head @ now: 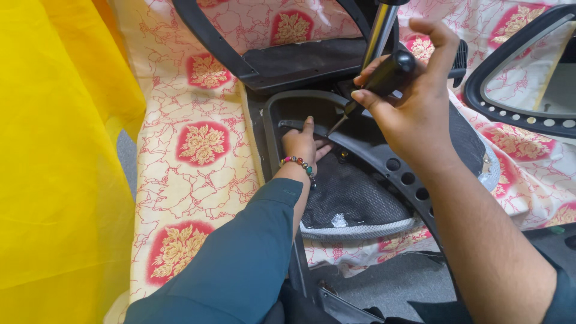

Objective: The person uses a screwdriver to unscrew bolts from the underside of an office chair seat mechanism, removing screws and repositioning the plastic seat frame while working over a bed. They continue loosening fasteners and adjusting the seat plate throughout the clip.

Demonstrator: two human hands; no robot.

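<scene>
On the patterned cloth (198, 174), right hand (414, 114) grips a screwdriver (375, 87); left hand (303, 144) fingers flat on a black frame (384, 159).

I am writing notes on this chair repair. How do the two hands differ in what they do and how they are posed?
The right hand is raised and grips a black-handled screwdriver; the left hand holds no tool and lies flat on the black chair frame. The left wrist wears a beaded bracelet; the right wrist is bare. The screwdriver tip points down near the left fingers. Both work on the same frame.
</scene>
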